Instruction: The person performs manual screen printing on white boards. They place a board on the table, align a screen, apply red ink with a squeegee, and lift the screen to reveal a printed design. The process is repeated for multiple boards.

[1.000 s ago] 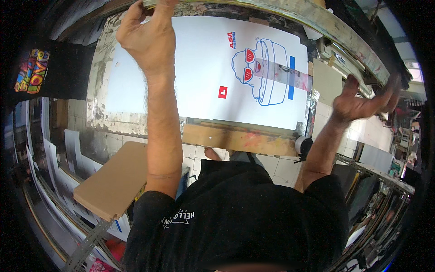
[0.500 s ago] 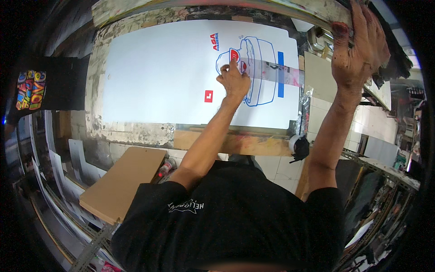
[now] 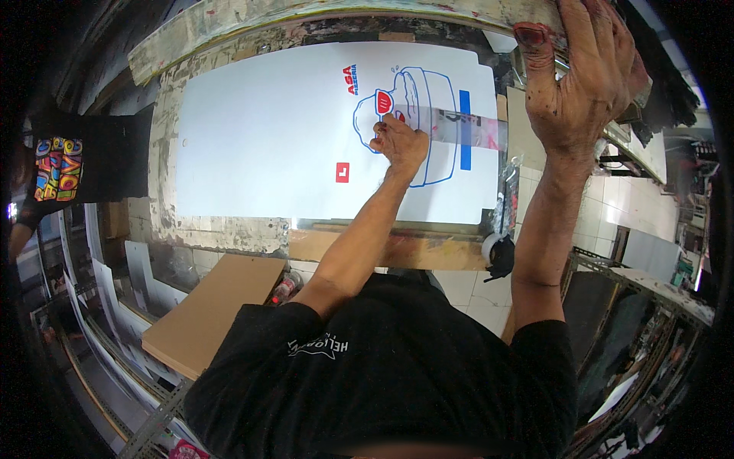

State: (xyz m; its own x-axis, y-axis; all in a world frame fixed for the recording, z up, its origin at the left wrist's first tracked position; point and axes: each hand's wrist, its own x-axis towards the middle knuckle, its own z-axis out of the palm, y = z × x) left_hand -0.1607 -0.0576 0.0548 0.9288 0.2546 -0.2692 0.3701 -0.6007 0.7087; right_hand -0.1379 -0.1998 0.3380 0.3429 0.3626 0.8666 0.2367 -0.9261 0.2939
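Observation:
A large white printed sheet [image 3: 252,138] lies flat on the worktable, with a blue line drawing and small red prints towards its right. Over the drawing my left hand [image 3: 405,149] is closed, its fingers bent together at the red print; whether they pinch anything is hidden. A clear plastic strip [image 3: 482,131] runs from beside that hand to the sheet's right edge. At the upper right my right hand [image 3: 573,92], with dark stains on the thumb, grips a paint-marked wooden frame [image 3: 321,29], which stretches along the far side above the sheet.
Below the table's near wooden edge [image 3: 344,249] is a stack of brown boards [image 3: 214,310], with a plastic bottle [image 3: 286,287] beside it. A tape roll [image 3: 493,249] hangs at the near right corner. Another person's dark shirt [image 3: 107,157] shows at the left. Metal racks [image 3: 627,321] stand right.
My left hand's outstretched finger has drawn back from the red print and its fingers have curled in. My right hand stays on the frame. The whole view has shifted slightly.

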